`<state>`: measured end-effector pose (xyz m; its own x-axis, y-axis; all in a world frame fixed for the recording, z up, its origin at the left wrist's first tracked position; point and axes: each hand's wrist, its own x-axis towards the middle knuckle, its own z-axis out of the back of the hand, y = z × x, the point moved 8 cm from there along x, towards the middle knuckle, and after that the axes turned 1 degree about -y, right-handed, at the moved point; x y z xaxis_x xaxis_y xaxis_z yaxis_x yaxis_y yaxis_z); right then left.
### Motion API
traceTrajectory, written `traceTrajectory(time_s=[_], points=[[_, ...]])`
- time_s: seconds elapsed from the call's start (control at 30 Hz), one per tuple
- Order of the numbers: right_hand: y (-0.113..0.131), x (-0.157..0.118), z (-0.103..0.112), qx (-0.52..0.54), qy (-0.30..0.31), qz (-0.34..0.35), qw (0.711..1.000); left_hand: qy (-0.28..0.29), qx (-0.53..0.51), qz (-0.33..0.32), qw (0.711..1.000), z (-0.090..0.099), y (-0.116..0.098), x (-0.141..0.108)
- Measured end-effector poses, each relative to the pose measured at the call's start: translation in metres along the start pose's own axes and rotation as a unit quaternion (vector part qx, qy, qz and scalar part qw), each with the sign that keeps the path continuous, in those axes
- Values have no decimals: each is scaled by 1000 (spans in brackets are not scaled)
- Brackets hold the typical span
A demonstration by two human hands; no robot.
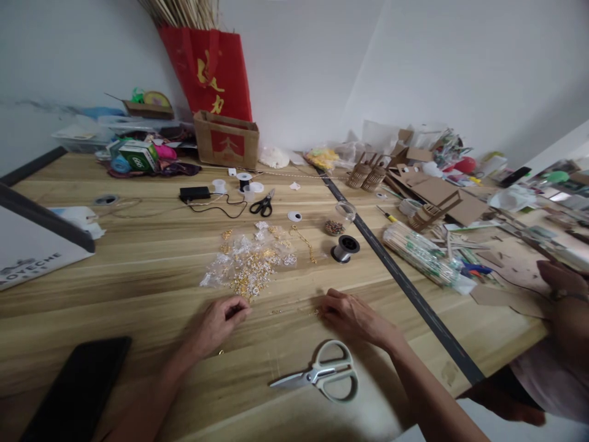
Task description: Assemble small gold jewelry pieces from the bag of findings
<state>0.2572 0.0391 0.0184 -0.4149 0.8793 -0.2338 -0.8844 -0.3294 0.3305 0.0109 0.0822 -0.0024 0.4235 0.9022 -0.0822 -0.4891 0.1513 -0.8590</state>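
My left hand (pixel 221 322) rests on the table with thumb and forefinger pressed together, just below a pile of gold and clear beads (pixel 253 273). Whatever lies in that pinch is too small to make out. Opposite it, my right hand (pixel 350 314) is closed with its fingers curled down to the wood. Beside its fingertips lie tiny beads (pixel 315 312), and a few more gold beads (pixel 277 312) sit between the hands. Cream-handled scissors (pixel 322 373) lie below the right hand, blades pointing left. A spool of fine wire or thread (pixel 345 248) stands beyond that hand.
A dark phone (pixel 78 390) lies front left. Black scissors (pixel 263 204), a gold chain (pixel 304 242) and a tub of beads (pixel 335 227) are farther back. A dark strip (pixel 405 276) crosses the table. Bagged sticks (pixel 421 252) and another person's arm (pixel 568 294) are at right.
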Motion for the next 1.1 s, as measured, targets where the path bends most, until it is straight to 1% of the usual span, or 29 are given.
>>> traceTrajectory(time_s=[0.1,0.3,0.43,0.57,0.7,0.9,1.1], points=[[-6,0,2,-26,8,-19,999,3,-4,3,1000,0,-1,0],[-20,3,16,-84,-10,-66,994,4,-23,-1,1000,0,-2,0],[-32,4,18,-81,-15,-88,993,10,-39,5,999,0,0,-1],[-36,4,15,-65,-12,-94,993,15,-46,6,999,-1,2,-1],[-34,3,15,-72,0,-99,992,27,-41,-3,999,-2,0,-1],[-24,3,24,-49,-19,-80,995,50,-19,-22,998,-4,-6,-3],[-13,6,25,-31,-26,-62,997,57,-5,-23,998,-5,-5,-3]])
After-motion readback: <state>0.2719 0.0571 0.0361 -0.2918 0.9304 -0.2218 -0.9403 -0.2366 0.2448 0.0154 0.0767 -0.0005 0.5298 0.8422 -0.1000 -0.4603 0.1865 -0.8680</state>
